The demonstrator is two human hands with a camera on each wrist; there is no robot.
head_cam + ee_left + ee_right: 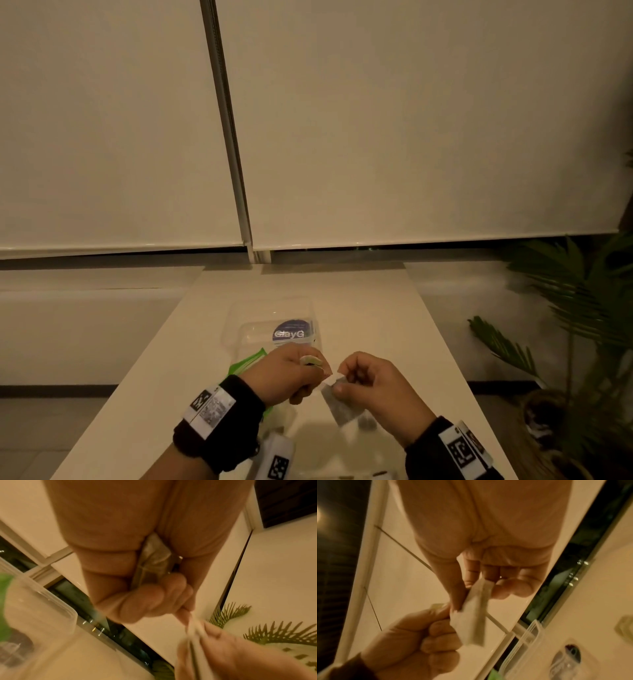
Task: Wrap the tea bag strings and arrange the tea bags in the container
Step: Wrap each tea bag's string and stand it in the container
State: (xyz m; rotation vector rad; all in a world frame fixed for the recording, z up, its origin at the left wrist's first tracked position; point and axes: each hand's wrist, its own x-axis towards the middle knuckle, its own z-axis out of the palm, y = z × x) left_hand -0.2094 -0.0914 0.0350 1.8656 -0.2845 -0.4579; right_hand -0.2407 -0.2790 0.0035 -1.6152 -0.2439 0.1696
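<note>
Right hand (373,387) pinches the pale rectangular paper tea bag (339,406) by its top edge; the bag hangs above the table, long axis running from 11 to 5 o'clock. Left hand (291,373), curled, grips a small tag (311,360) and seemingly the string (too blurred to trace). The clear plastic container (270,322) lies at 12 o'clock beyond both hands, nearer the left.

Dim warm light, two lowered cream roller blinds (411,120) beyond the long pale surface (376,308), green palm plant (575,308) beside its right edge.
</note>
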